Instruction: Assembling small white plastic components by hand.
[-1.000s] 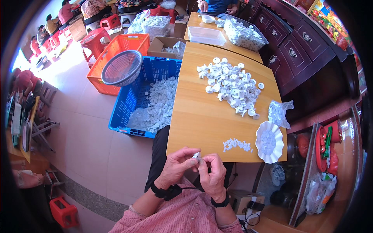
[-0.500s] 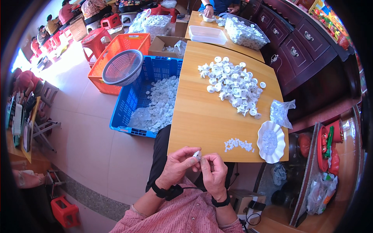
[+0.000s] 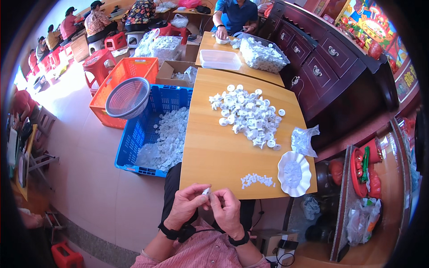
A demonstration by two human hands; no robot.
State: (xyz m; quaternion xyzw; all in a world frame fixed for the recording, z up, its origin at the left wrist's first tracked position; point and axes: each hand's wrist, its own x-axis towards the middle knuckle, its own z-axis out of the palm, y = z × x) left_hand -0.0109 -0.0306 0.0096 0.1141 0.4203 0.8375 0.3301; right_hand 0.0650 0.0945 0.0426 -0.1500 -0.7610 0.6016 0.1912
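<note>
Between the thumb and fingers of my left hand is a small white plastic part, held up at the near edge of the wooden table. My right hand is closed in a pinch right against that part; whatever its fingertips grip is too small to make out. Just beyond my hands to the right lies a short band of tiny white plastic pieces. A white scalloped dish beside it holds more of the tiny pieces. Farther back, white disc-topped plastic parts are heaped loosely on the table.
Left of the table stands a blue crate of white parts, with a grey plastic basket and an orange crate behind. A clear plastic bag lies at the right edge. Across the table a person in blue handles parts.
The head view has tilted up and shifted right, so everything sits lower and farther left. Both hands stay together at the white part, with only slight finger movement.
</note>
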